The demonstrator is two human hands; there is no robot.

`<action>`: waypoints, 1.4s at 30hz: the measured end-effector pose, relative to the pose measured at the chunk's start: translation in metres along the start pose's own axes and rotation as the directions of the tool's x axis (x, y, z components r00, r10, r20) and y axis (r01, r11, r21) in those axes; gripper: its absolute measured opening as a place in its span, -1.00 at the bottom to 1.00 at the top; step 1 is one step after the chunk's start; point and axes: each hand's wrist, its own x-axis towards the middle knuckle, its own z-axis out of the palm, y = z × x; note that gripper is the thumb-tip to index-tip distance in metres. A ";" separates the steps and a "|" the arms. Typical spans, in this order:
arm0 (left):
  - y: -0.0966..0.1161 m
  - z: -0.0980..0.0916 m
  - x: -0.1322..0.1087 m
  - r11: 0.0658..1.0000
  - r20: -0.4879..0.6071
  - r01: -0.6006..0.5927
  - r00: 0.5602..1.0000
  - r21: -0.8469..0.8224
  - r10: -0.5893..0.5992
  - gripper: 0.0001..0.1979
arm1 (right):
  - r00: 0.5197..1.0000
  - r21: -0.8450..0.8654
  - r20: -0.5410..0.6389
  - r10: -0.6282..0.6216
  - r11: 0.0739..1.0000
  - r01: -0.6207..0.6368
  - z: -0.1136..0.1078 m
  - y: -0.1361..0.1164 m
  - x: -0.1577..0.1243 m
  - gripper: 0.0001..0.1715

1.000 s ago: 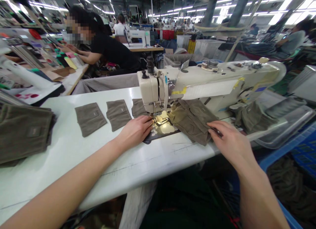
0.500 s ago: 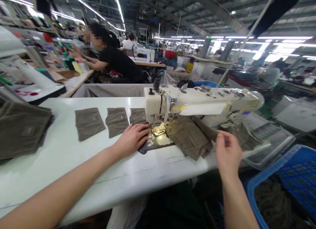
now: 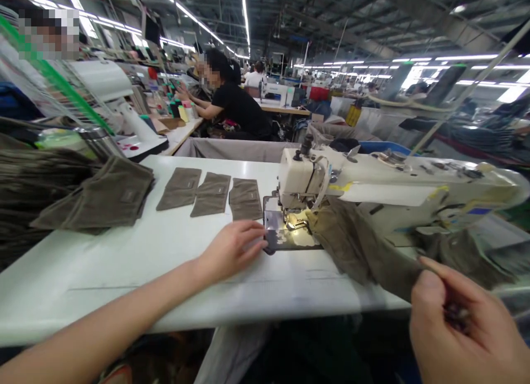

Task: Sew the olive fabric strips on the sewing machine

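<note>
My left hand lies flat and open on the white table, fingertips close to the sewing machine's needle plate. My right hand is low at the right, fingers closed on the corner of an olive-brown garment that stretches from under the cream sewing machine toward me. A small dark thing shows between the fingers; I cannot make it out. Three olive pocket pieces lie in a row left of the machine.
A stack of folded olive fabric sits at the table's left, with more piled at the far left edge. Another person in black works at a table behind. Other machines and bins fill the background.
The view has swung left and back. My right hand has pulled the garment away from the machine toward me and down. My left hand has slid slightly back from the presser foot.
</note>
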 end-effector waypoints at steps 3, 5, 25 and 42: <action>0.052 0.019 -0.016 0.659 0.438 0.437 0.881 -0.612 -0.178 -0.43 | 0.899 0.196 0.179 -0.400 0.910 0.366 0.007 -0.025 -0.012 -0.79; 0.075 0.032 -0.020 0.300 0.613 0.616 0.781 -0.729 -0.117 -0.39 | 0.750 0.394 0.210 -0.628 0.756 0.523 0.011 -0.042 -0.022 -0.77; 0.006 -0.001 0.051 0.326 0.388 0.571 0.786 -0.753 -0.481 -0.67 | 0.458 0.238 0.879 0.130 0.712 -0.660 0.039 -0.024 -0.082 -0.56; -0.002 0.028 0.096 0.963 0.063 0.220 0.971 0.156 -0.232 -0.87 | 0.692 0.442 0.718 -0.071 0.815 -0.375 0.042 -0.037 -0.091 -0.85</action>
